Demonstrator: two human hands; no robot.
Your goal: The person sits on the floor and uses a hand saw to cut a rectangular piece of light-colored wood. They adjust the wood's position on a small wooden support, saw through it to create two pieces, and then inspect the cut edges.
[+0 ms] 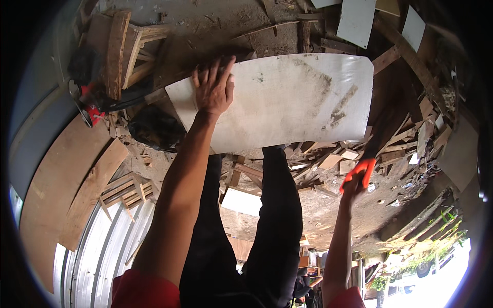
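A smudged white board (287,100) lies across the middle, above my legs. My left hand (213,92) rests on its left part, fingers spread toward the far edge. To the right of the board, my right hand (352,186) is closed round the orange handle of a handsaw (368,168). The dark saw blade reaches up and away beside the board's right end. Whether its teeth touch the board I cannot tell. What holds the board up is mostly hidden underneath it.
A wooden frame (134,54) stands at the far left, near a red object (93,112) and a black bag (154,126). Wood scraps (395,154) litter the ground at right. Corrugated metal (95,256) lies at lower left. Another person (304,285) is behind me.
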